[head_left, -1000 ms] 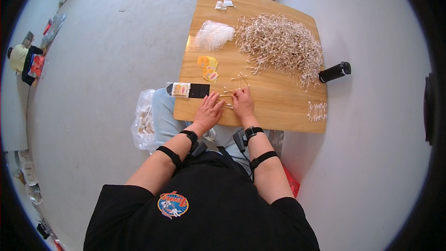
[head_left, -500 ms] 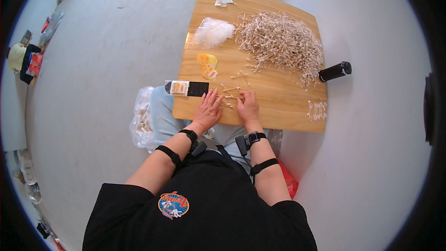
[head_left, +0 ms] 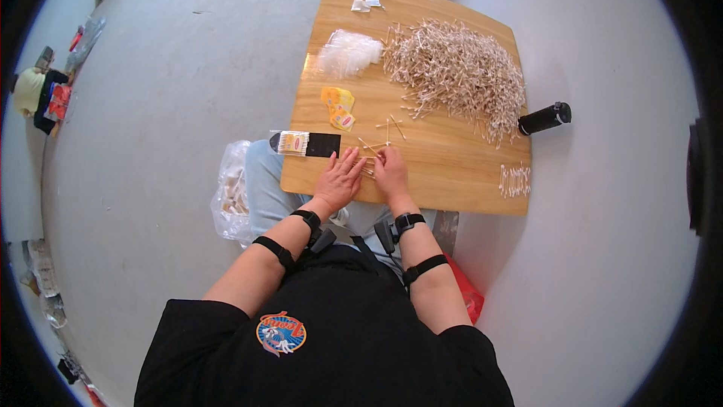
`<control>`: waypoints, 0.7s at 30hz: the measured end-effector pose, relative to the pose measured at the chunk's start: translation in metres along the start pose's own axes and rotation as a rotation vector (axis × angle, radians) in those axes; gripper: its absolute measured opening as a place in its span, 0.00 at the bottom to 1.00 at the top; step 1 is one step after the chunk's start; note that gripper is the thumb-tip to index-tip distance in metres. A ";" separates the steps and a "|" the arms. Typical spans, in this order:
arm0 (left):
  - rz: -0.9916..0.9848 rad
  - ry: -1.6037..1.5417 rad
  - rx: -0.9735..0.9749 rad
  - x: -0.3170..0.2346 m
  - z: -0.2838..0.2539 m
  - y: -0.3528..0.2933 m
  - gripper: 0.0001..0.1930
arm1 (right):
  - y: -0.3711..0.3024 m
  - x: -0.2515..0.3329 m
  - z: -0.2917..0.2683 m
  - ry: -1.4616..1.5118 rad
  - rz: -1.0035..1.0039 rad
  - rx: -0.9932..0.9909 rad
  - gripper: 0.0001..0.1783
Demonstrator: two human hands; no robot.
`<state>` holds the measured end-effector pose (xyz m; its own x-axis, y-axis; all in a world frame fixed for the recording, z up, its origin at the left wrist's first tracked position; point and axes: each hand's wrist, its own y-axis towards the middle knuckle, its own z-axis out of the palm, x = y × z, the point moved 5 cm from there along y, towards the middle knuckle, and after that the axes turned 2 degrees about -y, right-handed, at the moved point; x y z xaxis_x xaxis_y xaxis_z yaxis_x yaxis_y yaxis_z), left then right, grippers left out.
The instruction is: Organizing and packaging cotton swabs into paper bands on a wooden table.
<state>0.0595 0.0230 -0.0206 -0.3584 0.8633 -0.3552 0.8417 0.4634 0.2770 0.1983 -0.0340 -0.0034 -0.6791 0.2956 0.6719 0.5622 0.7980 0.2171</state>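
My left hand (head_left: 340, 179) lies flat near the table's front edge, fingers stretched out beside a few loose cotton swabs (head_left: 369, 172). Close on its right, my right hand (head_left: 391, 173) has its fingers pinched together at the ends of these swabs; its fingertips are partly hidden. More loose swabs (head_left: 396, 127) lie just beyond the hands. To the left of my left hand, a clear packet of cotton swabs with a yellow label (head_left: 294, 143) rests on a black strip (head_left: 324, 144). Farther off are yellow printed cards (head_left: 338, 106).
A large heap of cotton swabs (head_left: 459, 76) covers the table's far right. Clear plastic sleeves (head_left: 348, 53) lie to its left. A swab row (head_left: 515, 180) sits at the right edge, near a black bottle (head_left: 545, 118). A plastic bag (head_left: 232, 195) is beside my leg; another person (head_left: 34, 94) is far left.
My right hand has moved left, up to the fingertips of my left hand, bringing its pinched fingers to the loose swabs. My left hand has stayed nearly in place.
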 end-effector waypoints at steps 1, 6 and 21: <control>0.008 -0.015 -0.009 0.000 0.000 0.000 0.25 | 0.002 -0.004 -0.004 0.003 0.090 -0.084 0.05; 0.003 -0.030 -0.008 -0.002 0.001 0.001 0.24 | 0.010 -0.009 -0.001 -0.136 -0.017 0.001 0.05; -0.023 -0.002 0.015 -0.002 -0.001 0.001 0.25 | 0.024 -0.021 -0.006 -0.116 0.169 -0.136 0.14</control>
<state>0.0610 0.0222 -0.0190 -0.3768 0.8521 -0.3632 0.8392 0.4800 0.2555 0.2284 -0.0243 -0.0080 -0.6153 0.4833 0.6228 0.7255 0.6562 0.2075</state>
